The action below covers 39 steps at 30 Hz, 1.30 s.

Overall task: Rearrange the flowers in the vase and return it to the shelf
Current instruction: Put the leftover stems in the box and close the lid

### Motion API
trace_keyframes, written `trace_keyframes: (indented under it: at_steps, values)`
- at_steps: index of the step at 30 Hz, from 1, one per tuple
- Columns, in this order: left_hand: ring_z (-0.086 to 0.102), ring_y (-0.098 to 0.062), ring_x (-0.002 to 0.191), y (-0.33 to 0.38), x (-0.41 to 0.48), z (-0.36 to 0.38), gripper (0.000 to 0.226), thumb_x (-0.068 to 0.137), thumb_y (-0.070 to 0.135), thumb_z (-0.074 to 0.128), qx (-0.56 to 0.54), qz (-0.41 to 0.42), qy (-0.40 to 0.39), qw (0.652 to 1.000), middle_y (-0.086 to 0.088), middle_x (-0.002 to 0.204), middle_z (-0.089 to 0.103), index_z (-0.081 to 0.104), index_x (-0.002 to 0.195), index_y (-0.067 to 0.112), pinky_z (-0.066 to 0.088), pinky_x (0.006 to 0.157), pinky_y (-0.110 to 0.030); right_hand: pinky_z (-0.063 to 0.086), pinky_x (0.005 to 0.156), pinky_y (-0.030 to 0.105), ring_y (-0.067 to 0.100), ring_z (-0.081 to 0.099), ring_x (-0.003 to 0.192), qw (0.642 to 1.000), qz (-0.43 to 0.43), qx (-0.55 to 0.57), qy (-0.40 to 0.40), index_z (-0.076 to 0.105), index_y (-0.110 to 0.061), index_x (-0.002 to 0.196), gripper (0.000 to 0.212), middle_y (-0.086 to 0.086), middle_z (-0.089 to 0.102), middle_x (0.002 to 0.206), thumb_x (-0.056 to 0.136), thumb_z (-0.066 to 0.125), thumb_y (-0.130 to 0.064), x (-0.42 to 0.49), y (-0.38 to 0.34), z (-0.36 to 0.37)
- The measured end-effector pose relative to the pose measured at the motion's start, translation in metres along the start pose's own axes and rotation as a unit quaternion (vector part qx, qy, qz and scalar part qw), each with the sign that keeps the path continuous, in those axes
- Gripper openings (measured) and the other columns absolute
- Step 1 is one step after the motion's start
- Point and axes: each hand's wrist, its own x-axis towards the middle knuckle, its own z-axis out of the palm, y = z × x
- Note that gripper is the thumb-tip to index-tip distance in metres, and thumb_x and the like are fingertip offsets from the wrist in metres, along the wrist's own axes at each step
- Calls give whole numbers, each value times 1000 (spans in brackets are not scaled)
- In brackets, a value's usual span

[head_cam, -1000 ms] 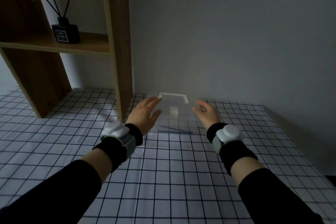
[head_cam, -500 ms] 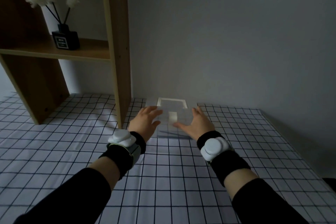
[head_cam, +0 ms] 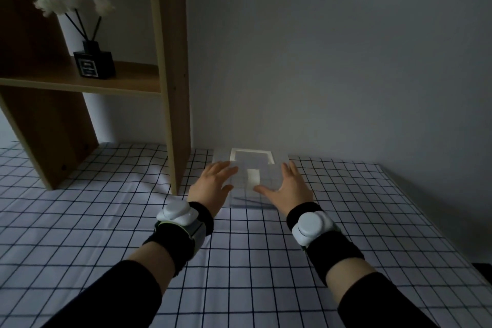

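A small black square vase (head_cam: 94, 64) stands on the wooden shelf (head_cam: 133, 82) at the upper left. It holds three white fluffy flowers (head_cam: 57, 4) on thin dark stems. Both hands are far from it, low over the table. My left hand (head_cam: 211, 184) lies palm down with its fingers spread against the left side of a clear plastic box (head_cam: 251, 165). On the box's right side, my right hand (head_cam: 288, 189) is also palm down, with its thumb in front of the box. Neither hand closes around anything.
The shelf's light wooden upright (head_cam: 173, 88) stands on the table just left of my left hand. A white cloth with a black grid (head_cam: 239, 261) covers the table. A grey wall (head_cam: 319, 61) rises right behind the box. The table's right edge (head_cam: 426, 226) runs diagonally.
Both hands have moved inward to the clear box, the right one more. The view has shifted slightly, so the vase and shelf now sit lower in the frame.
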Motion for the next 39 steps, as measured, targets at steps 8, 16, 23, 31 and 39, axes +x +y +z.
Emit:
trace_keyframes:
  at_steps: [8, 16, 23, 31, 39]
  values:
    - [34, -21, 133, -9, 1, 5, 43, 88, 20, 55, -18, 39, 30, 999, -1, 142, 45, 48, 130, 24, 36, 102, -33, 22, 113, 36, 26, 16, 142, 993, -20, 103, 47, 23, -9, 141, 104, 13, 14, 155, 63, 71, -58, 2, 5, 12]
    - [29, -18, 137, -23, 45, 13, 42, 91, 23, 50, -12, 27, 21, 999, 1, 146, 40, 46, 133, 27, 35, 103, -33, 19, 113, 32, 24, 14, 142, 992, -16, 124, 33, 25, -10, 141, 101, 13, 16, 154, 64, 72, -56, 51, 3, 20]
    - [29, -26, 137, -37, 91, 26, 42, 89, 11, 52, -48, 26, 10, 998, -8, 145, 39, 49, 131, 16, 26, 108, -30, 22, 113, 34, 26, 20, 141, 989, -31, 136, 41, 32, -10, 137, 95, 14, 21, 153, 63, 75, -52, 100, 3, 33]
    - [24, -27, 139, -47, 121, 34, 40, 90, 5, 48, -76, 22, -4, 997, -13, 146, 36, 47, 130, 9, 17, 113, -29, 34, 108, 40, 28, 31, 135, 991, -53, 115, 49, 38, -8, 132, 89, 15, 31, 147, 64, 77, -49, 132, 4, 39]
    - [28, -22, 135, -44, 121, 31, 47, 88, 7, 48, -8, 11, -28, 1000, -7, 147, 32, 41, 133, 18, 27, 107, -31, 36, 107, 45, 29, 33, 134, 993, -47, 105, 36, 36, -6, 133, 89, 18, 33, 145, 65, 75, -49, 127, 0, 34]
